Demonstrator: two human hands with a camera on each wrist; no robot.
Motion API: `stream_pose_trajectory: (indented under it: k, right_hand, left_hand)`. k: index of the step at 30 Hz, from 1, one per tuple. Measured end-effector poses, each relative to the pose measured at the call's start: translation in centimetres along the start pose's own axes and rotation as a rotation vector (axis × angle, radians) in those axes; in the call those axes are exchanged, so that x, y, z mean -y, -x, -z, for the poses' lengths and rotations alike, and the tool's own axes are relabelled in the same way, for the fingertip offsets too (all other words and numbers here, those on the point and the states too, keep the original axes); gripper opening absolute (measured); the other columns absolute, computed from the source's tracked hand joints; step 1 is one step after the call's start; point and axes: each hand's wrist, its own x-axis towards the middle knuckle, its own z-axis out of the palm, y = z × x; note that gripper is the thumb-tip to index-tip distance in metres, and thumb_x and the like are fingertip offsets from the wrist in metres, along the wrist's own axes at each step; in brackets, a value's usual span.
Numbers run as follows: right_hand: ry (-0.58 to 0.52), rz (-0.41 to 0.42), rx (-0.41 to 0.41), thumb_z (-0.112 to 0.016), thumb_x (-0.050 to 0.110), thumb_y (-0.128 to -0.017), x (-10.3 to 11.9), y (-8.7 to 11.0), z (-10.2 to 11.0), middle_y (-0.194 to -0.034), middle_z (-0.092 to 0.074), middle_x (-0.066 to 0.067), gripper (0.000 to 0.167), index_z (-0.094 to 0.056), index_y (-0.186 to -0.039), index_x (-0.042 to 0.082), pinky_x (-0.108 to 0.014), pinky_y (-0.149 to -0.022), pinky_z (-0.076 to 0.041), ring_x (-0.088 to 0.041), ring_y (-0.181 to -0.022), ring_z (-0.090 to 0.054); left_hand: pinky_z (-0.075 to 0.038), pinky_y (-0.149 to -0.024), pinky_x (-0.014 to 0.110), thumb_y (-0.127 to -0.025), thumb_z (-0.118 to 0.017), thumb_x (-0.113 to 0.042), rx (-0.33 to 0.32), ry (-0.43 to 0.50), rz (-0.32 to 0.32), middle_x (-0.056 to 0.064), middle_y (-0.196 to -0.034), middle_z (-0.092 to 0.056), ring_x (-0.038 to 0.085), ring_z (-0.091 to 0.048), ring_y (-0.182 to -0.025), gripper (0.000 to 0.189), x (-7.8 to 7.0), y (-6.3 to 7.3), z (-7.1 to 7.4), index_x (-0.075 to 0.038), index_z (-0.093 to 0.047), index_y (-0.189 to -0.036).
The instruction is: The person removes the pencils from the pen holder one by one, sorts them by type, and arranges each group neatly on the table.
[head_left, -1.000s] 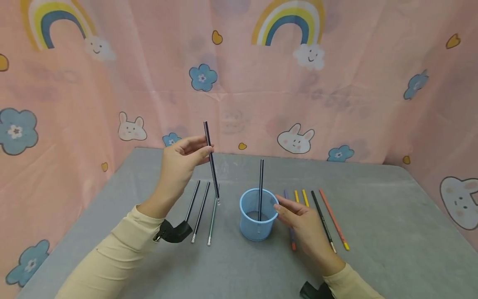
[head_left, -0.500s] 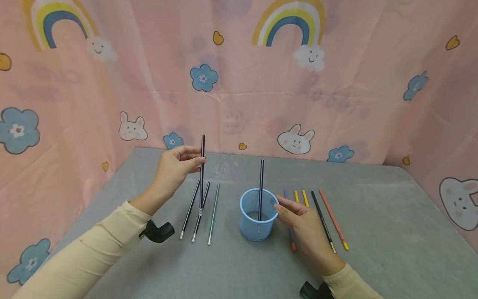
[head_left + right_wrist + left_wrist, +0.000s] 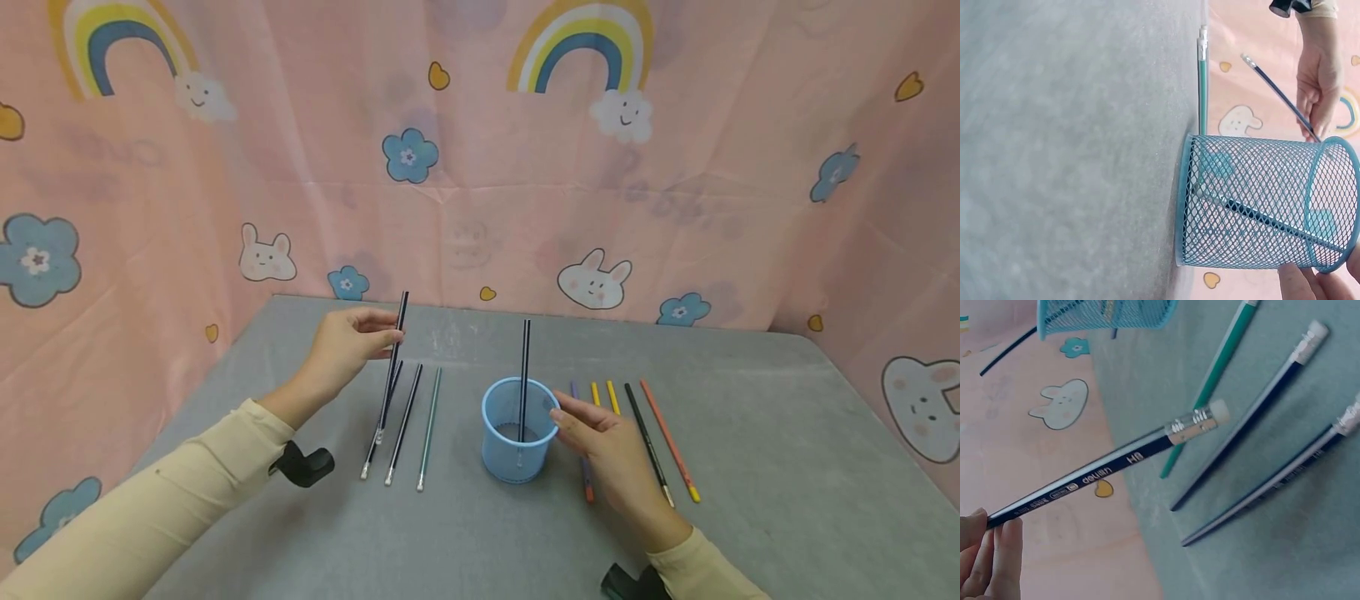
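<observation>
My left hand (image 3: 336,357) pinches a dark blue striped pencil (image 3: 1104,467) near its tip, its white eraser end hanging down. The pencil slants over the left side of the table, above two similar dark pencils, one of them here (image 3: 405,425), and a green pencil (image 3: 430,429), which lie side by side. A light blue mesh pencil holder (image 3: 516,463) stands upright at the middle, with one dark striped pencil (image 3: 525,358) leaning inside. The right hand (image 3: 618,462) holds the holder's rim, thumb and fingers on its right side; in the right wrist view its fingertips (image 3: 1297,284) touch the mesh.
Right of the holder lie several pencils: a purple one (image 3: 588,483), two yellow ones, a dark green one (image 3: 649,442) and an orange one (image 3: 671,442). They are partly behind the right hand. A pink printed curtain (image 3: 465,217) hangs along the grey table's back edge.
My left hand has moved left and down with the pencil, from beside the green pencil to over the leftmost dark one. The pencil's tilt has changed. The right hand and holder stay put.
</observation>
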Motion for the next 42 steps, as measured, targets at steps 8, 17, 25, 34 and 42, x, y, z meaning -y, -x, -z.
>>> stream_pose_trajectory:
  k: [8,17,25,34,42]
  right_hand:
    - [-0.003,-0.002,-0.003,-0.069,0.019,-0.095,0.1,0.1,0.0,-0.135,-0.064,-0.014,0.042,-0.062,-0.133,0.004,-0.027,-0.093,-0.057,0.003,-0.104,-0.067]
    - [0.004,0.0,-0.002,-0.068,0.02,-0.095,0.1,0.0,0.0,-0.136,-0.063,-0.013,0.042,-0.062,-0.134,0.005,-0.028,-0.094,-0.057,-0.002,-0.109,-0.067]
    - [-0.001,0.001,-0.002,-0.068,0.02,-0.095,0.1,0.0,0.0,-0.135,-0.064,-0.013,0.041,-0.063,-0.133,0.005,-0.028,-0.093,-0.057,-0.002,-0.108,-0.067]
    - [0.002,0.001,-0.003,-0.068,0.02,-0.095,0.1,0.0,0.1,-0.135,-0.064,-0.013,0.041,-0.063,-0.133,0.005,-0.028,-0.093,-0.057,-0.003,-0.108,-0.067]
    - [-0.008,-0.003,-0.005,-0.068,0.018,-0.095,0.1,0.0,0.0,-0.135,-0.064,-0.013,0.04,-0.063,-0.133,0.004,-0.027,-0.092,-0.057,0.0,-0.106,-0.067]
  left_hand:
    - [-0.061,-0.087,0.032,-0.095,-0.068,-0.012,0.009,-0.063,0.049,0.023,-0.122,-0.069,0.029,-0.07,-0.109,0.034,1.7,-0.8,0.6,0.004,-0.064,-0.125]
    - [-0.062,-0.085,0.031,-0.095,-0.066,-0.01,0.052,-0.103,0.12,0.024,-0.123,-0.068,0.024,-0.071,-0.104,0.034,3.6,-2.0,1.4,0.006,-0.064,-0.124]
    - [-0.061,-0.089,0.035,-0.096,-0.063,-0.009,0.085,-0.154,0.184,0.026,-0.129,-0.063,0.034,-0.068,-0.111,0.034,4.9,-2.5,1.4,0.007,-0.062,-0.126]
    - [-0.062,-0.085,0.034,-0.096,-0.063,-0.008,0.075,-0.219,0.24,0.027,-0.125,-0.064,0.033,-0.068,-0.108,0.03,6.3,-3.1,1.1,0.008,-0.064,-0.122]
    - [-0.061,-0.074,0.027,-0.093,-0.067,-0.008,0.082,-0.272,0.279,0.023,-0.117,-0.067,0.019,-0.068,-0.086,0.027,7.5,-3.3,0.9,0.005,-0.068,-0.117]
